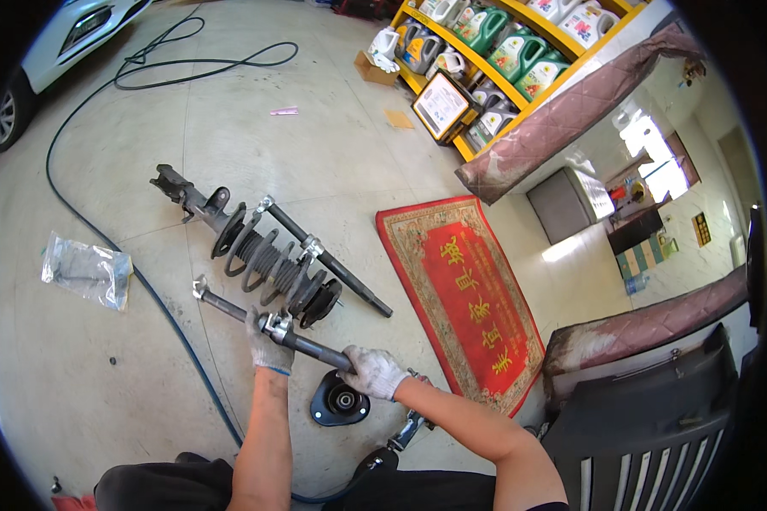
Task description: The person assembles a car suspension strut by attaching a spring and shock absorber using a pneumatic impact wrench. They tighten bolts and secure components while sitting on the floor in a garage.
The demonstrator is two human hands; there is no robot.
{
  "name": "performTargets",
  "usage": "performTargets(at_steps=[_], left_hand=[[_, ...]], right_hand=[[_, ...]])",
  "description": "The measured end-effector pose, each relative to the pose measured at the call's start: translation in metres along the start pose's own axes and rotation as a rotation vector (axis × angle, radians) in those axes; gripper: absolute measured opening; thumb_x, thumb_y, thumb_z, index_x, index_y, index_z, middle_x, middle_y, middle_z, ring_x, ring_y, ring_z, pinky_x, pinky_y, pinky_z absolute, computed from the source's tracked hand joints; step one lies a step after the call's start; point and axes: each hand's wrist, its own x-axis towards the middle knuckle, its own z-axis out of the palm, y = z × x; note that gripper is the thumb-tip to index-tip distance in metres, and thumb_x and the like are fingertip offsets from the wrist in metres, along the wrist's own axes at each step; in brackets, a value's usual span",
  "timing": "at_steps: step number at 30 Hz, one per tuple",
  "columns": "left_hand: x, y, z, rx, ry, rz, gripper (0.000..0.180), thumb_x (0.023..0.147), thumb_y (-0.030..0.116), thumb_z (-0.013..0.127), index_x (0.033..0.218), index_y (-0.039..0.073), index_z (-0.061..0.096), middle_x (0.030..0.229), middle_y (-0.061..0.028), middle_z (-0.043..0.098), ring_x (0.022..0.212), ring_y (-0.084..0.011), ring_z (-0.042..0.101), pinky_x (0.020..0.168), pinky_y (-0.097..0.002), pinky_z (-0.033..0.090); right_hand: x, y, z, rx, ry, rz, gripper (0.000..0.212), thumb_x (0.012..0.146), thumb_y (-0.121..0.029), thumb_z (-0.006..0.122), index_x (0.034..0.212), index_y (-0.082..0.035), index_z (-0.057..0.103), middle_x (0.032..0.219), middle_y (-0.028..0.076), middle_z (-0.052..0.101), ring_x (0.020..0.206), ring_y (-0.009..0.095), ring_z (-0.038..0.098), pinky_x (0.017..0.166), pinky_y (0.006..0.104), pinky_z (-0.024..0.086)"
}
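Observation:
Both gloved hands are on one spring compressor [315,349], a dark rod with silvery jaws. My left hand [270,347] is closed on it just below its middle jaw. Further along, near the right end of the rod, my right hand [373,372] is wrapped around it. Just beyond lies a strut with its coil spring [268,260], slanting across the floor. A second spring compressor [356,288] lies along the strut's far right side. Below the held rod, a black round strut mount [341,399] rests on the floor. An air impact wrench [411,430] lies near my right forearm.
A dark air hose [149,285] snakes across the floor. A clear plastic bag [87,271] lies left of it. A red patterned mat [464,298] spreads to the right before a doorway. Yellow shelves [486,68] hold jugs; a white car [68,34] stands far left.

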Motion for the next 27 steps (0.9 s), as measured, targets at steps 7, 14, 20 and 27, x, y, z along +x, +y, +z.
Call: performTargets(at_steps=[7, 14, 20, 27], left_hand=[[-0.004, -0.01, 0.047, 0.181, 0.031, 0.039, 0.043, 0.097, 0.042, 0.061, 0.129, 0.013, 0.061, 0.101, -0.009, 0.072, 0.092, -0.025, 0.072, 0.073, -0.0356, 0.06], [-0.013, -0.015, 0.069, 0.473, 0.196, 0.188, 0.048, 0.096, 0.046, 0.063, 0.125, 0.008, 0.057, 0.097, -0.0047, 0.059, 0.085, -0.0193, 0.065, 0.066, -0.035, 0.056], [-0.022, -0.018, 0.09, 0.628, 0.43, 0.296, 0.053, 0.096, 0.044, 0.064, 0.127, 0.001, 0.056, 0.102, -0.0084, 0.064, 0.082, -0.0162, 0.062, 0.07, -0.0316, 0.053], [0.02, 0.009, -0.011, 0.464, 0.381, 0.141, 0.034, 0.094, 0.029, 0.071, 0.112, 0.003, 0.059, 0.094, -0.007, 0.066, 0.071, -0.0182, 0.065, 0.062, -0.0363, 0.06]], right_hand=[[-0.005, 0.004, -0.007, 0.067, -0.009, 0.07, 0.036, 0.089, -0.036, 0.067, 0.108, -0.006, 0.06, 0.094, 0.022, 0.07, 0.09, 0.042, 0.069, 0.083, 0.0511, 0.054], [0.003, 0.022, 0.0, 0.091, 0.038, 0.08, 0.036, 0.089, -0.037, 0.068, 0.11, -0.008, 0.062, 0.092, 0.021, 0.069, 0.085, 0.041, 0.069, 0.078, 0.0501, 0.055], [0.018, 0.024, 0.004, 0.123, 0.007, 0.07, 0.035, 0.09, -0.035, 0.067, 0.112, -0.008, 0.06, 0.099, 0.021, 0.07, 0.093, 0.041, 0.069, 0.085, 0.0495, 0.054], [0.053, 0.014, 0.022, 0.024, -0.151, 0.059, 0.032, 0.09, -0.032, 0.065, 0.109, -0.006, 0.062, 0.1, 0.022, 0.07, 0.098, 0.041, 0.068, 0.089, 0.0503, 0.053]])
